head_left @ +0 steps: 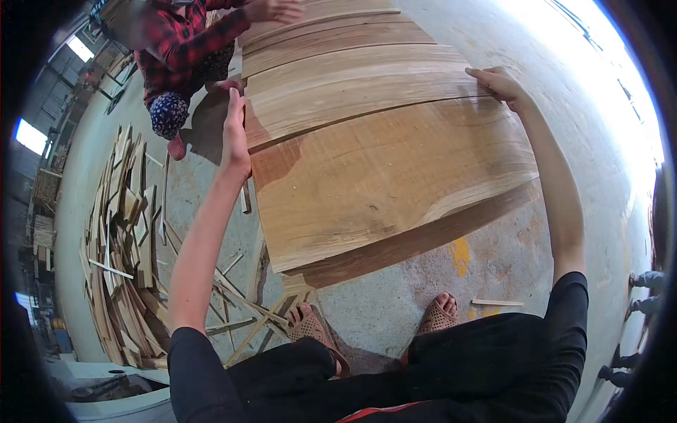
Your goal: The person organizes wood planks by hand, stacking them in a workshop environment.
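A stack of wide wooden boards lies in front of me, the nearest board (367,183) broad and light brown with a darker patch at its left end. Beyond it lies another wooden board (352,88), separated by a dark gap. My left hand (238,134) rests along the left ends of the boards, its fingers stretched out and pointing away from me. At the far board's right end, my right hand (499,84) grips the edge, a finger or thumb on top and the other fingers partly hidden.
A person in a red checked shirt (187,42) crouches at the far left of the stack, one hand (275,10) over the boards. Scrap wood strips (123,261) lie piled on the floor at left. A small wood strip (497,302) lies near my right foot.
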Demonstrator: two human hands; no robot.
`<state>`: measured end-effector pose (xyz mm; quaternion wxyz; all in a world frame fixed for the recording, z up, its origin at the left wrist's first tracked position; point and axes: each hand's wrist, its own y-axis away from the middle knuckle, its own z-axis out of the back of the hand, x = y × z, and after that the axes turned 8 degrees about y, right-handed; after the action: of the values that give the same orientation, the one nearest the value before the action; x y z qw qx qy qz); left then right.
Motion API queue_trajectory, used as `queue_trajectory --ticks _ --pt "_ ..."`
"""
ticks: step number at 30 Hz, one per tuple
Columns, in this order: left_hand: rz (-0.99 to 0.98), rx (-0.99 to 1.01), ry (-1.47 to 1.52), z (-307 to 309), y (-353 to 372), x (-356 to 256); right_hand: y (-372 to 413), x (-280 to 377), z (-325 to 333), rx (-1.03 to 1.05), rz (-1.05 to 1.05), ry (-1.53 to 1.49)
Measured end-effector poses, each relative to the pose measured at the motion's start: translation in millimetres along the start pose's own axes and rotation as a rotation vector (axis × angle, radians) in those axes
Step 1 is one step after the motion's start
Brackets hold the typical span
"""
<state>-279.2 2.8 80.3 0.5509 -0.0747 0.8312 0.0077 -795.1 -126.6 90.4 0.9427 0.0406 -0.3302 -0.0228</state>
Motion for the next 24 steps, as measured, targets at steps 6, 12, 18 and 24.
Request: queue_trajectory --ticks 6,12,18,24 --pt "-0.114 0.124 -0.183 2.1 18.1 -2.0 5.0 -46.8 3.1 0.107 0.169 -0.504" --pt "-0.164 0.276 -0.281 15.8 21.2 7.9 -1.2 -70.5 -3.0 0.307 0.143 -0.715" --pt "-0.196 0.061 -0.326 9.9 38.2 10.3 -16.6 -76.0 -5.5 0.256 0.231 -0.568" --pt "-0.137 -0.111 -0.177 18.3 6.1 18.5 11.6 -48.3 -7.7 0.115 0.121 -0.445"
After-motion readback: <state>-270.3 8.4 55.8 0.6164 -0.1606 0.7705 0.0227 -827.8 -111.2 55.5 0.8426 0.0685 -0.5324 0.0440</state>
